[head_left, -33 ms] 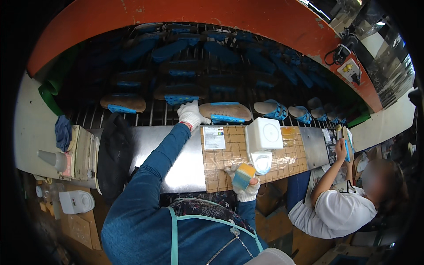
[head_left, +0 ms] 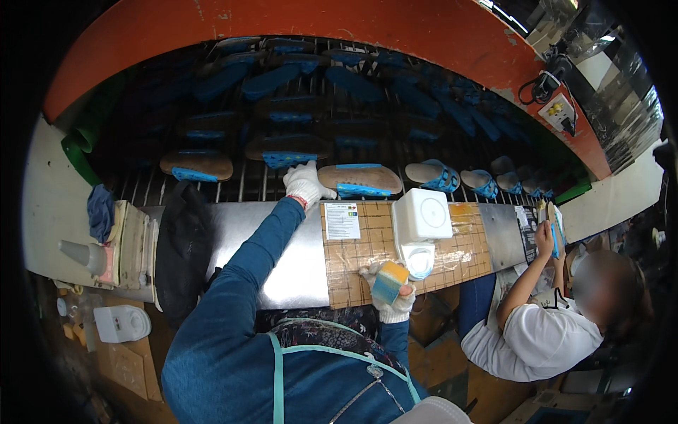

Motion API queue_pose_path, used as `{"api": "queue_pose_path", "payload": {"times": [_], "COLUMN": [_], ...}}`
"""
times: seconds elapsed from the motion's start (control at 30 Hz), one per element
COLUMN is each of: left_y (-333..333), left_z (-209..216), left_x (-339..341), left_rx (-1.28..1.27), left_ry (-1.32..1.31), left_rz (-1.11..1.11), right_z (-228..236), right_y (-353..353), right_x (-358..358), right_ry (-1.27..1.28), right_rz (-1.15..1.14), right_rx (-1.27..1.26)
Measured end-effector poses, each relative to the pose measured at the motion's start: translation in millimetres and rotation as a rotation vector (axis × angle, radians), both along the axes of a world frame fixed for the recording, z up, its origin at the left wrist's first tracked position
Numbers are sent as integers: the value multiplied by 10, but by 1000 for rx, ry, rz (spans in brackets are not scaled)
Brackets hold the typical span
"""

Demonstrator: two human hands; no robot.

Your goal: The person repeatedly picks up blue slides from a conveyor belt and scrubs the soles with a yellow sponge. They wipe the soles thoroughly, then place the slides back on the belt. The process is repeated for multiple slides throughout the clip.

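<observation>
My left hand (head_left: pixel 305 184), in a white knit glove, reaches over the rack's near edge. Its fingertips meet the near side of a brown sole with blue patterned strap material (head_left: pixel 288 157), and the thumb spreads toward another tan sole with blue sides (head_left: pixel 361 180). The undersides of these fingers are hidden. Close to my body, my gloved right hand (head_left: pixel 395 309) grips a yellow and blue sponge (head_left: pixel 390 281). Just beyond it stands a white square container with a round dish at its front (head_left: pixel 429 215), on a cardboard sheet (head_left: pixel 459 247).
Sandals and soles fill the barred rack (head_left: pixel 244 187) beneath an orange hood (head_left: pixel 296 21). A black cloth (head_left: pixel 182 254) drapes over the metal ledge (head_left: pixel 293 279) at left. To my right, a seated co-worker (head_left: pixel 540 332) holds a blue-edged sandal (head_left: pixel 556 230).
</observation>
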State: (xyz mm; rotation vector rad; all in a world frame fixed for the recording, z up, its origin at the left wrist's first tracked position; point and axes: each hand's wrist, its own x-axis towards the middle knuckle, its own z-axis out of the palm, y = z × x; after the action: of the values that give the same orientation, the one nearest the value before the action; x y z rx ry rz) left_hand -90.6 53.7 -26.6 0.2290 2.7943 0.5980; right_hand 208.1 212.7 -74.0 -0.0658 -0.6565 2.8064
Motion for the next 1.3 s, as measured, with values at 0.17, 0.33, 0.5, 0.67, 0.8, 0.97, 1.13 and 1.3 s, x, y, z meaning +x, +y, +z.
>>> {"api": "queue_pose_path", "payload": {"times": [0.17, 0.33, 0.5, 0.67, 0.8, 0.97, 1.13, 1.3], "left_y": [-9, -72, -506, -759, -676, -624, -445, -299], "left_z": [-20, -108, -216, -322, -303, -176, -234, -241], "left_x": [-38, -145, -463, -662, -615, -444, -139, -127], "left_rx": [-18, -34, 275, 656, 502, 526, 438, 266], "left_ry": [47, 38, -53, -368, -151, -225, 47, 133], "left_rz": [14, -93, -345, -209, -256, -360, -172, -214], "right_z": [-29, 19, 38, -12, -58, -70, -50, -19], "right_y": [33, 32, 12, 32, 28, 33, 7, 11], "right_x": [-32, -51, -75, -86, -45, -23, -12, -14], "right_ry": [45, 127, 147, 171, 116, 47, 18, 24], "right_rz": [37, 121, 173, 204, 129, 79, 58, 82], "right_rx": [37, 86, 50, 34, 24, 58, 49, 52]}}
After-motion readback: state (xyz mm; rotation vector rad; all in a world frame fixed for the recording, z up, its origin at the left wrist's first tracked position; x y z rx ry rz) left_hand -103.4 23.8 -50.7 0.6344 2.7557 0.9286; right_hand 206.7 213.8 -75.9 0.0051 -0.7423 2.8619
